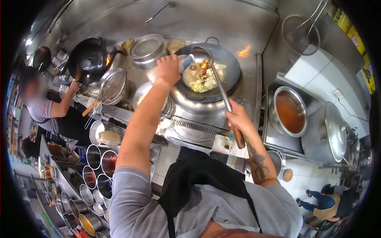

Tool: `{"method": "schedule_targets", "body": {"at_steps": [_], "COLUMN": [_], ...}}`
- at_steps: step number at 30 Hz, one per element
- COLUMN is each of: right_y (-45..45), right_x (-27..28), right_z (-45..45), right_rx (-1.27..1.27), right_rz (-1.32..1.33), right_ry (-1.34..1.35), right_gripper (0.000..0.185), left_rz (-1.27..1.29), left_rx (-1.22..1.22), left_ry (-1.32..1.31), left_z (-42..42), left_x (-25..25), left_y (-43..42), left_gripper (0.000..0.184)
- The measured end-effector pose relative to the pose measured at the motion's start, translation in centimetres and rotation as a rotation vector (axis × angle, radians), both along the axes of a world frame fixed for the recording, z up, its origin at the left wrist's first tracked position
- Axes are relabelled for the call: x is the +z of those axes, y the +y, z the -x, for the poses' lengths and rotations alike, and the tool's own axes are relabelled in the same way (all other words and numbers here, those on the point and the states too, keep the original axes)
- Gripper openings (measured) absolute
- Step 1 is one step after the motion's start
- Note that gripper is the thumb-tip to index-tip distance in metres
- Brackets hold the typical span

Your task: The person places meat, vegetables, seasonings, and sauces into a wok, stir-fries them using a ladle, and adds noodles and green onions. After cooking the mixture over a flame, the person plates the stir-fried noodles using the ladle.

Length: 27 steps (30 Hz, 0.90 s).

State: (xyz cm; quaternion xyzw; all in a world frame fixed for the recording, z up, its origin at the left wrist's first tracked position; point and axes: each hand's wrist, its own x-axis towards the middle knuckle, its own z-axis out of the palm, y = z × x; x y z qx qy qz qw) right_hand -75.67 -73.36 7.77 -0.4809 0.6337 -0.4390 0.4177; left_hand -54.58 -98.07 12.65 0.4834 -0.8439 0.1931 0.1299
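Note:
My left hand [168,69] is closed around a pale plastic bottle [152,75] with a bluish neck. It is tilted, and its mouth is close to the bowl of a ladle [218,77]. My right hand [239,116] grips that ladle by its handle near the wooden end. The ladle's bowl hangs over the far side of a dark wok [232,69] on the burner. Inside the wok lie pale cabbage-like leaves [203,85] and browned pieces in some liquid. I cannot make out whether anything is flowing from the bottle.
Flame [245,50] rises right of the wok. A perforated bowl [143,95] and lidded pot [149,47] stand left. Brown liquid fills a steel pot [291,113] at right. Another person [55,111] handles a second wok [88,59]. Several seasoning containers [94,156] stand lower left.

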Motion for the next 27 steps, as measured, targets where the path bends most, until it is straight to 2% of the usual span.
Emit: {"method": "schedule_targets", "body": {"at_steps": [2, 5, 8, 9, 10, 11, 12, 13, 14, 15, 17, 18, 20, 22, 23, 25, 27], "right_y": [-0.8, -2.0, -2.4, -3.9, -4.0, -5.2, -4.9, -5.9, -6.3, -7.8, -9.2, -9.2, -8.2, -6.8, -5.9, -4.2, -4.2], "right_x": [-0.1, -1.8, 1.8, -2.7, -1.6, -5.4, -2.9, -3.7, -4.9, -9.8, -12.9, -11.6, -6.4, -4.9, -4.0, -1.1, -4.1], "right_z": [0.5, 1.7, 1.0, 4.0, 3.5, 6.0, 3.3, 3.7, 3.7, 6.5, 7.4, 6.4, 2.3, 0.2, -0.4, -2.0, 0.6], "right_rx": [0.027, -0.041, -0.119, -0.085, -0.139, -0.108, -0.215, -0.202, -0.201, -0.195, -0.109, -0.087, -0.076, -0.093, -0.113, -0.099, -0.055], "right_rz": [-0.005, 0.032, -0.094, 0.119, -0.048, 0.085, 0.059, -0.059, -0.015, 0.075, 0.028, -0.029, -0.151, -0.061, -0.019, -0.087, -0.054], "right_ry": [0.197, 0.339, 0.287, 0.513, 0.515, 0.684, 0.593, 0.563, 0.654, 0.706, 0.620, 0.529, 0.346, 0.422, 0.468, 0.499, 0.486], "right_gripper": [0.048, 0.056, 0.050, 0.040, 0.035, 0.038, 0.030, 0.023, 0.020, 0.020, 0.022, 0.025, 0.031, 0.037, 0.040, 0.042, 0.045], "left_rz": [-0.213, -0.273, -0.146, -0.080, -0.095, 0.019, 0.017, 0.015, 0.058, 0.107, 0.180, 0.038, 0.085, 0.257, 0.053, 0.035, 0.045], "left_rx": [0.043, -0.006, -0.047, -0.059, -0.038, -0.020, 0.004, 0.020, 0.062, 0.146, 0.275, 0.293, 0.333, 0.363, 0.357, 0.364, 0.440], "left_ry": [0.360, 0.788, 1.060, 1.137, 1.185, 1.153, 1.172, 1.191, 1.206, 1.202, 1.198, 1.292, 1.261, 1.217, 1.317, 1.379, 1.308], "left_z": [-1.2, -4.2, -8.5, -10.3, -12.2, -14.6, -16.8, -18.7, -20.3, -22.3, -25.6, -26.7, -29.0, -31.0, -31.5, -31.6, -31.9], "left_x": [-0.7, -2.6, -4.3, -4.8, -5.5, -7.1, -7.4, -7.0, -6.0, -7.4, -11.1, -10.2, -13.8, -18.5, -17.3, -17.4, -18.8], "left_y": [0.7, 1.1, 3.1, 4.1, 4.9, 5.5, 6.9, 8.3, 10.2, 10.9, 11.7, 13.3, 14.5, 14.8, 15.4, 16.4, 16.5], "left_gripper": [0.062, 0.070, 0.067, 0.067, 0.067, 0.067, 0.068, 0.068, 0.067, 0.066, 0.066, 0.071, 0.077, 0.079, 0.076, 0.075, 0.075]}}
